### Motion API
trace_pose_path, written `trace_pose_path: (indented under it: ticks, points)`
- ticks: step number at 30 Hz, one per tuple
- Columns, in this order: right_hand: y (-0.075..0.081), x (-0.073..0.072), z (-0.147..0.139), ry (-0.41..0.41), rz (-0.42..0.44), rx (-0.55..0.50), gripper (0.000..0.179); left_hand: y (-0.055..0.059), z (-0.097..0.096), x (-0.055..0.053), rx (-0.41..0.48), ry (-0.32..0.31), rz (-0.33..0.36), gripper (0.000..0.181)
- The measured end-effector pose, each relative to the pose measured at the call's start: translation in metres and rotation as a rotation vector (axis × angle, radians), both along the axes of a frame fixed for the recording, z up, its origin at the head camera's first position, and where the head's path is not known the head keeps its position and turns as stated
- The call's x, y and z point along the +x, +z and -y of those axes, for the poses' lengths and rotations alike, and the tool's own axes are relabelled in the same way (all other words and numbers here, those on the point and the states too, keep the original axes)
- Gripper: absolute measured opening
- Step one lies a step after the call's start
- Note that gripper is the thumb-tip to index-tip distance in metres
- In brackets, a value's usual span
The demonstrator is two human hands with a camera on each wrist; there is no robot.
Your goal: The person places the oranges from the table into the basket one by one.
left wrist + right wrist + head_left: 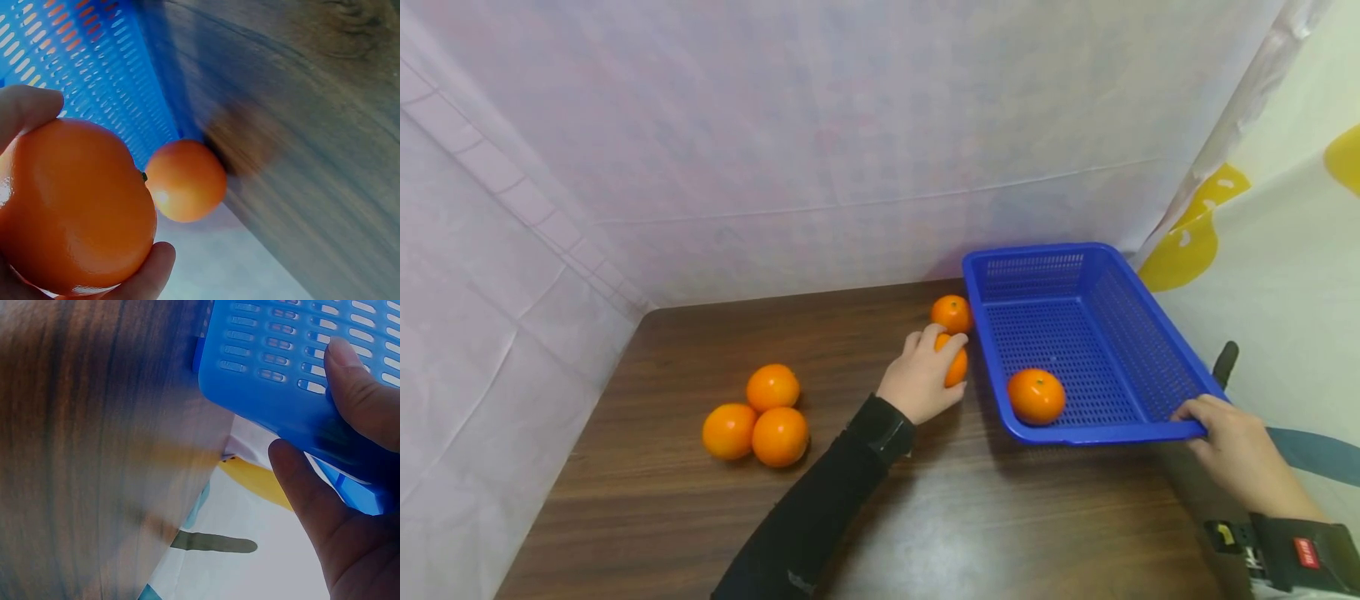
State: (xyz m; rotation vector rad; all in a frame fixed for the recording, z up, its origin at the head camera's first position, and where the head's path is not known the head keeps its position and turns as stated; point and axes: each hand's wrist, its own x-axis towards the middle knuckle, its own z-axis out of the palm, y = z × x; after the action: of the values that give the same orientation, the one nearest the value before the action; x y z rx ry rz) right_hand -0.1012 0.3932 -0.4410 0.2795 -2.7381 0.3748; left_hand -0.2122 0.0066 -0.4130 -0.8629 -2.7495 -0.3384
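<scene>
My left hand (pixel 921 379) grips an orange (pixel 81 209) just outside the left wall of a blue plastic basket (pixel 988 354). Thumb and fingers curl round the fruit; whether it touches the table cannot be told. Just beyond it, a second orange (pixel 951 314) sits against or very near the basket's wall. My right hand (pixel 1240 446) holds the basket by its near right corner, with the thumb on the slotted wall in the right wrist view. Inside the basket, one orange (pixel 1036 397) lies in the near left corner.
Three oranges form a cluster on the left of the brown wooden table (pixel 677 342): a rear one (pixel 773 387), a left one (pixel 729 431) and a right one (pixel 781 437). A pale cloth (pixel 820 167) hangs behind the table, and a patterned white cloth (pixel 1285 333) on the right.
</scene>
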Motion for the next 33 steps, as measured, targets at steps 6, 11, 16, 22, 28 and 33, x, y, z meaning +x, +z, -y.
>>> trace_pose_path:
  ticks: [6,11,16,22,28,33]
  points:
    - [0.0,-0.001,0.0,0.007,-0.022,0.013,0.025,0.008,-0.003,0.002,0.003,-0.011,-0.017,0.062]
    - [0.001,-0.001,-0.001,0.01,-0.021,0.007,0.025,0.015,-0.007,0.003,0.007,-0.02,-0.01,0.063]
    - [0.001,0.0,0.0,0.016,-0.04,0.012,0.026,0.022,-0.012,0.004,0.009,-0.031,-0.002,0.065]
    - [0.0,0.001,0.0,0.024,-0.069,0.018,0.027,0.03,-0.02,0.007,0.011,-0.052,-0.004,0.065]
    - [-0.001,0.001,0.0,0.016,-0.056,0.015,0.027,0.037,-0.028,0.008,0.015,-0.071,-0.017,0.065]
    - [0.0,0.001,0.001,0.001,-0.018,0.003,0.025,0.042,-0.033,0.011,0.026,-0.07,-0.017,0.064]
